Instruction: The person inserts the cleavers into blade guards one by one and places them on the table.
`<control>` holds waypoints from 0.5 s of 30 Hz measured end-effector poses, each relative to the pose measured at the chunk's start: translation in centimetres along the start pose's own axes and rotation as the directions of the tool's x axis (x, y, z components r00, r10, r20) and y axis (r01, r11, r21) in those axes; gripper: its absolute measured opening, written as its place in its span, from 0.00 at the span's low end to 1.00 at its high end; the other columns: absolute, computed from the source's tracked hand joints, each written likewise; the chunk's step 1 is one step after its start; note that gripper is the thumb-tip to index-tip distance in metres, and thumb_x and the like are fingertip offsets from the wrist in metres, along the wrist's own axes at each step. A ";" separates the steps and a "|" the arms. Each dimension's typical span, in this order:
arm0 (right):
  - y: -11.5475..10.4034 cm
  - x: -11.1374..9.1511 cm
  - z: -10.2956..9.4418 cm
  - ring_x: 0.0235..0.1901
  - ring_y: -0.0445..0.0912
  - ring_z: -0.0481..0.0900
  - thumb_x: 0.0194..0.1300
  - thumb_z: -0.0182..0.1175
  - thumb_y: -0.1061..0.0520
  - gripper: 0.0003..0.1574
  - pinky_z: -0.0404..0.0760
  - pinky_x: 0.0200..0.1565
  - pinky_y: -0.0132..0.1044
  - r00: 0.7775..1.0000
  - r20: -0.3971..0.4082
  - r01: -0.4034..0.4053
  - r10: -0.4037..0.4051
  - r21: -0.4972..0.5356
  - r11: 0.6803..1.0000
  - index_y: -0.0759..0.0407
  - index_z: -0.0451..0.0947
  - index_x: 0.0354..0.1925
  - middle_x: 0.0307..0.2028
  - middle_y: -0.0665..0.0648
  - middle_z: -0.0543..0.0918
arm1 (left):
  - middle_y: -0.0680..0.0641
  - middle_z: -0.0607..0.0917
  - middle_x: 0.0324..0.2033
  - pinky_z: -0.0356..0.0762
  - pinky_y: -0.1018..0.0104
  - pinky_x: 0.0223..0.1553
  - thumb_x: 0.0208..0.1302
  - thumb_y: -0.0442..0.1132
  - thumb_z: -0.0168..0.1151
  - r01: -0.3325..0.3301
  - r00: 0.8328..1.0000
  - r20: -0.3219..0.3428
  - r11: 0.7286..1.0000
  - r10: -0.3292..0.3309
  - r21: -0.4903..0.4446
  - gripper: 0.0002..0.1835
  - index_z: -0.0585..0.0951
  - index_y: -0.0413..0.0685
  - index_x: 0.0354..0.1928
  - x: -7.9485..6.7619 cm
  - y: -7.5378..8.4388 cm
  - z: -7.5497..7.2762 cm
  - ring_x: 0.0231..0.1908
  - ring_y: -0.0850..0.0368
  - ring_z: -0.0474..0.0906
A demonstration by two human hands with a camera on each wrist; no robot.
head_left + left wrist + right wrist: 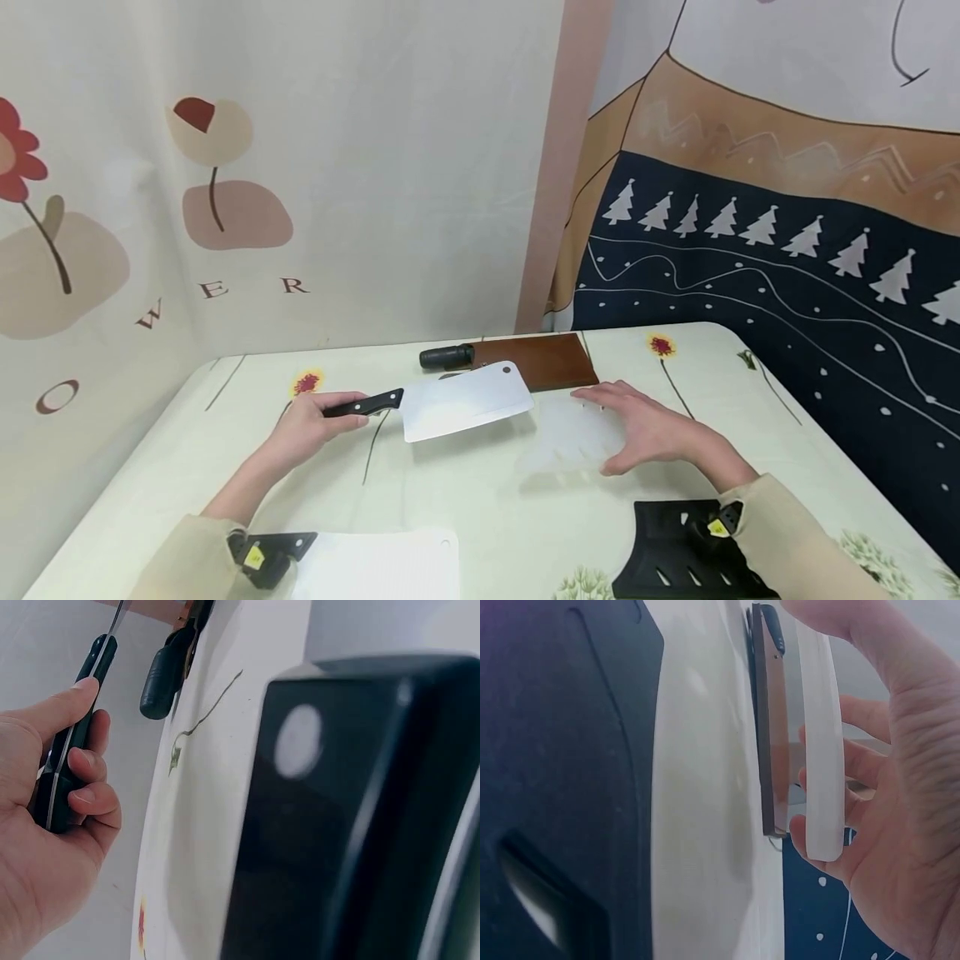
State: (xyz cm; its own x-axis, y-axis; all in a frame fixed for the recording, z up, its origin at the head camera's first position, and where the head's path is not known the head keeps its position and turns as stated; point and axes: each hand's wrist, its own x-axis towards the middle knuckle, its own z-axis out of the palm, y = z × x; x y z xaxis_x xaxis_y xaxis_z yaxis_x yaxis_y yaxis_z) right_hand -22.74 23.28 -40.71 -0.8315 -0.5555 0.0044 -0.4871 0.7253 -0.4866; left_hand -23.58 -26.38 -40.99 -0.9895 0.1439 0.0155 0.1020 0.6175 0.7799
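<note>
While the cleaver (467,403) is held over the bench (525,533) by the left hand (311,419), its black handle (367,405) wrapped by curled fingers (94,761) with the thumb laid along it, a translucent white panel (566,433) is gripped between thumb and fingers of the right hand (648,425). Both hands are angled inward, blade pointed toward the panel; a brown slab (551,358) is seen behind.

Sleeves (806,537): both are showing plain beige fabric;
Wrist cameras (275,568): both are wearing black casings, each bearing a yellow label (256,557);
Hands (311,425): both are showing bare
</note>
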 end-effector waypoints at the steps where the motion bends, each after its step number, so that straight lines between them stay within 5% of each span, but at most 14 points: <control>1: 0.0 0.0 0.0 0.68 0.63 0.64 0.41 0.80 0.39 0.62 0.68 0.61 0.68 1.000 -0.003 0.003 -0.003 0.000 1.000 0.52 0.69 0.73 0.68 0.60 0.73 | 0.43 0.82 0.38 0.64 0.63 0.27 0.61 0.38 0.75 -0.004 1.000 0.004 1.000 0.004 0.000 0.23 0.85 0.38 0.57 0.0 0.0 0.0 0.31 0.51 0.68; 15: 0.2 0.0 0.4 0.64 0.58 0.68 0.41 0.81 0.39 0.62 0.71 0.59 0.63 0.999 -0.008 0.033 -0.033 0.009 0.999 0.51 0.70 0.72 0.67 0.59 0.73 | 0.42 0.83 0.41 0.66 0.63 0.28 0.60 0.38 0.76 -0.003 1.000 0.013 0.999 0.004 -0.039 0.23 0.85 0.37 0.56 -0.3 0.1 0.6 0.34 0.51 0.71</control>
State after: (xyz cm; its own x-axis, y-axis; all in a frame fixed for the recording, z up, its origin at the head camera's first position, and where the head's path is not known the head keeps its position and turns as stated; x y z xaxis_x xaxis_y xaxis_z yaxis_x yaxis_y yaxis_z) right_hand -22.73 23.29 -41.17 -0.8173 -0.5755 0.0276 -0.5116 0.7030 -0.4940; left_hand -23.22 -25.94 -41.31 -0.9877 0.1560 0.0102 0.1009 0.5861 0.8039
